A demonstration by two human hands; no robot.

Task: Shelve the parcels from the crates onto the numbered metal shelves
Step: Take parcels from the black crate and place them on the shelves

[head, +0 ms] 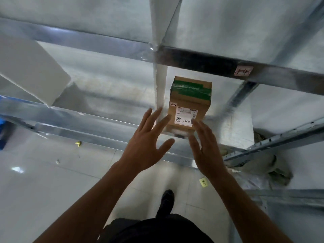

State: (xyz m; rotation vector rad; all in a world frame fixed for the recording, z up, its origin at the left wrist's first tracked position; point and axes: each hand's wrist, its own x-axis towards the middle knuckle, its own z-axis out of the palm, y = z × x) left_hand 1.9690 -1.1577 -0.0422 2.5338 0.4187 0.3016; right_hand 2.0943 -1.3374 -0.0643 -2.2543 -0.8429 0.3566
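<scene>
Far left: a blue crate (3, 135) shows only as a sliver at the frame edge, on the pale tiled floor (52, 190). Above it a white panel (29, 69) leans at a tilt over the shelf's front rail (84, 120), its lower corner just at the rail.

The shelf bay left of the white divider (160, 88) is open, with bare metal running back to the rear wall and plenty of room.

Centre: left hand (145, 148) is spread wide, fingers splayed, holding nothing. Its fingertips reach the foot of the divider and the near left edge of the parcel; contact is hard to judge from this angle.

The parcel (190, 104), a brown cardboard box with green tape and a white label with handwriting, stands on the metal shelf, tight beside the divider's right face. Its near end sits about at the shelf's front edge.

Right hand (206, 149) is open too, fingers loosely together, gripping nothing. Fingertips lie at the label's lower right corner.

Above right, a red-bordered tag (243, 71) marked 2-4 sits on the upper rail. Right of the parcel the bay has free space up to the slotted upright (273, 141).

Floor below: a yellow scrap (203, 182) and one dark shoe (167, 197).
</scene>
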